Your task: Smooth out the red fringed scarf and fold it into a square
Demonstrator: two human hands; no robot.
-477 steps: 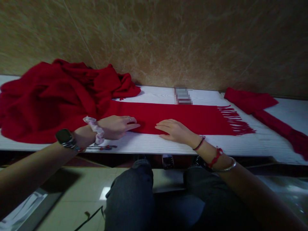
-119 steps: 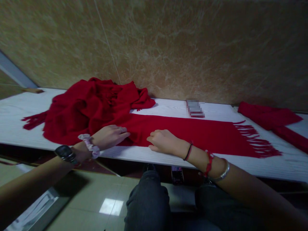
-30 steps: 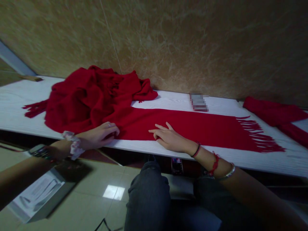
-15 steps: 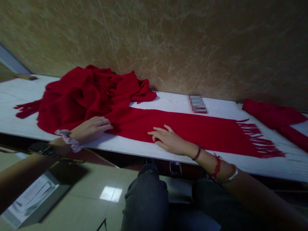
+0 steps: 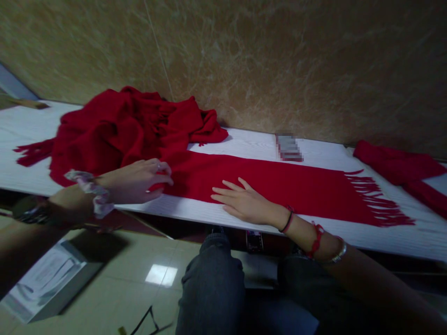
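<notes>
A red fringed scarf [image 5: 296, 188] lies flat along the white tabletop, and its left part runs into a crumpled heap of red cloth [image 5: 101, 125]. My right hand [image 5: 244, 200] rests flat on the scarf near its front edge, fingers spread. At the left, my left hand [image 5: 139, 180] is over the scarf's front edge beside the heap, its fingers bent. Red cloth shows in the gap between its thumb and fingers, so it stands open. Whether its fingertips press on the cloth I cannot tell.
Behind the scarf lies a small blurred-out rectangular item [image 5: 289, 148]. More folded red cloth [image 5: 398, 163] is at the right. A marbled wall [image 5: 251, 65] rises behind the white table [image 5: 240, 138]. Below, a grey box with papers [image 5: 63, 288] sits on the tiled floor.
My left hand has lifted a little and its thumb and fingers have parted. My right hand's fingers have straightened and spread flat on the scarf.
</notes>
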